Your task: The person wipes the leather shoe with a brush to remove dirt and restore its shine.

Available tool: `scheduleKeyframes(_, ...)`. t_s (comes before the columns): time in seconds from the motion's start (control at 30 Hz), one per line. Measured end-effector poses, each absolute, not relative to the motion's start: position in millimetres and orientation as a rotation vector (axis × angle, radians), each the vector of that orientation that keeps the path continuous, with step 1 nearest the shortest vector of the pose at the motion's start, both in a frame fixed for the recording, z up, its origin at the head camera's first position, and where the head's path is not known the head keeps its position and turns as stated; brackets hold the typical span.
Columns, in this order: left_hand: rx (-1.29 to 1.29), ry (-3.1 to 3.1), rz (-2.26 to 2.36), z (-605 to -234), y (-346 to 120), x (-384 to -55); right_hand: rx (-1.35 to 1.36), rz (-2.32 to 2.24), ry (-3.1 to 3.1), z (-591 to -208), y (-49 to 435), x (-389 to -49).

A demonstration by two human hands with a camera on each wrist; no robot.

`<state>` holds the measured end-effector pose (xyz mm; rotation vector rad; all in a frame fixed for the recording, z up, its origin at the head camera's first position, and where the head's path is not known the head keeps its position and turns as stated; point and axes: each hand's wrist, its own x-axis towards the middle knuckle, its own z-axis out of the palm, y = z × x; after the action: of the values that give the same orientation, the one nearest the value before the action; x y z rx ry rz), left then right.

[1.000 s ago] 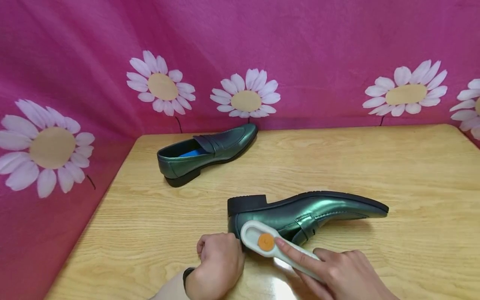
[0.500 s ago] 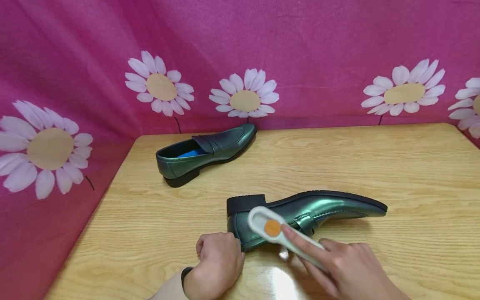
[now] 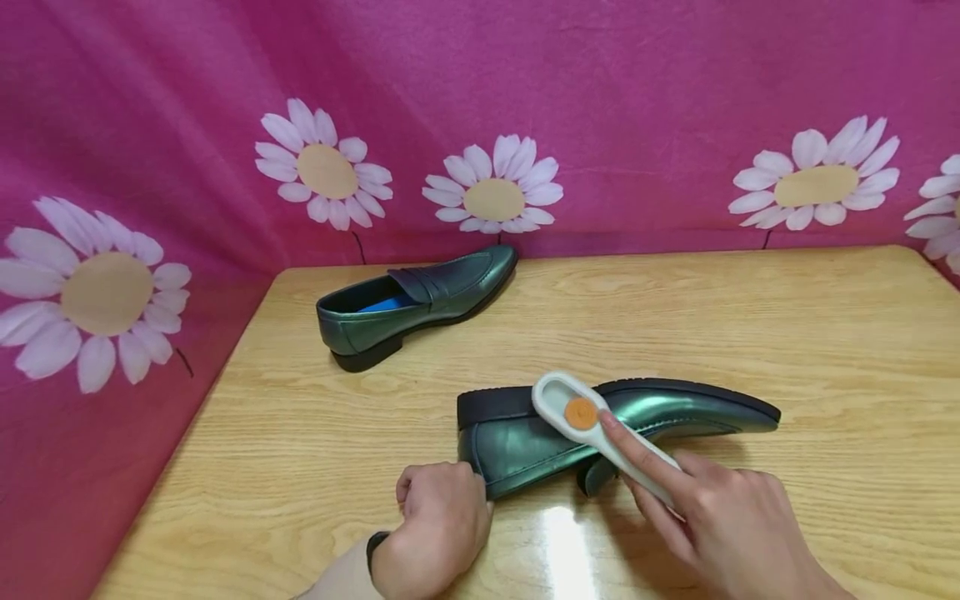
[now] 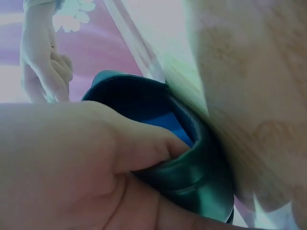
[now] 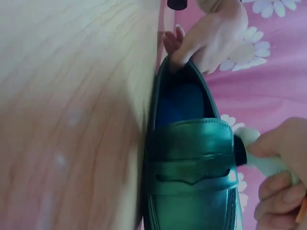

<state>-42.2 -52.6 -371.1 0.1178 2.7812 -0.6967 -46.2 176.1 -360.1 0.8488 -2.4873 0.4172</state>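
A dark green loafer [image 3: 517, 450] lies on its side on the table, sole facing away and toe to the right. My left hand [image 3: 435, 525] grips its heel end; in the left wrist view the thumb [image 4: 153, 148] reaches inside the opening, over the blue insole [image 4: 168, 125]. My right hand [image 3: 735, 517] holds a white-handled brush [image 3: 558, 398] with an orange round spot, index finger stretched along it. Its head lies over the shoe's upward side near the sole. In the right wrist view dark bristles [image 5: 240, 151] touch the loafer's side beside the strap.
A matching loafer [image 3: 420, 300] stands upright at the back left of the wooden table [image 3: 750, 325]. A pink cloth [image 3: 637, 100] printed with white daisies hangs behind and along the left side.
The brush in my right hand has moved from the heel's lower side up and rightward, toward the sole and the shoe's middle. My left hand and both loafers stay in place.
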Motion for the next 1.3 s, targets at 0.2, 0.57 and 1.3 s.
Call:
scheduleKeyframes(0.2, 0.092, 2.803, -0.703, -374, -53, -42, 1.129, 0.52, -2.589, -369, 166, -36)
scheduleKeyframes(0.57, 0.103, 2.789, -0.71, -373, -52, -43, 0.865, 0.398, -2.479, -359, 180, -50)
scheduleKeyframes(1.3, 0.109, 2.781, -0.676, -381, -56, -46, 0.996, 0.483, -2.596, -361, 176, -45)
